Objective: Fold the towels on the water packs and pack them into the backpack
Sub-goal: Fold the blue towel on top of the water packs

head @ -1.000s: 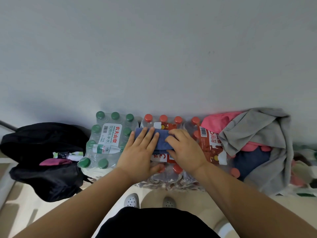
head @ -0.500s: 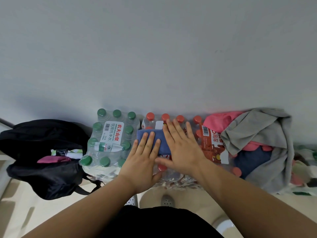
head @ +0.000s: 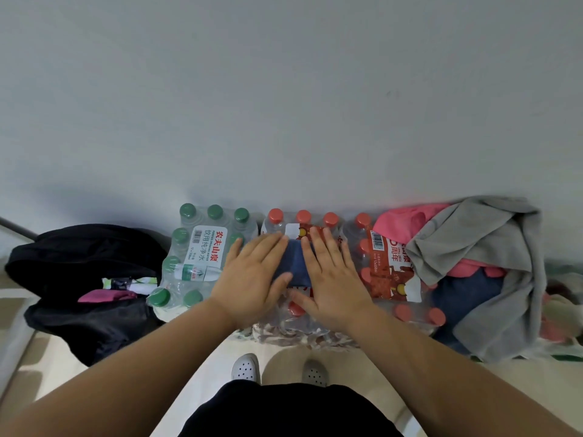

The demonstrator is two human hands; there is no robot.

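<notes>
A folded dark blue towel (head: 296, 264) lies on the middle red-capped water pack (head: 303, 219). My left hand (head: 252, 277) presses flat on its left part, fingers straight. My right hand (head: 331, 275) presses flat on its right part, fingers spread. Only a narrow strip of the towel shows between the hands. At the right, a heap of unfolded towels covers another red-capped pack (head: 388, 272): a grey one (head: 485, 247), a pink one (head: 403, 220) and a dark blue one (head: 463, 294). The black backpack (head: 79, 260) stands open at the left with a pink towel (head: 104, 295) inside.
A green-capped water pack (head: 202, 253) stands between the backpack and the middle pack. All packs sit against a plain grey wall (head: 284, 105). My two grey perforated shoes (head: 246, 367) stand on the pale floor just in front of the packs.
My right hand went from curled on the towel's right edge to lying flat on it. Both hands have slid forward over the towel, which now looks narrower.
</notes>
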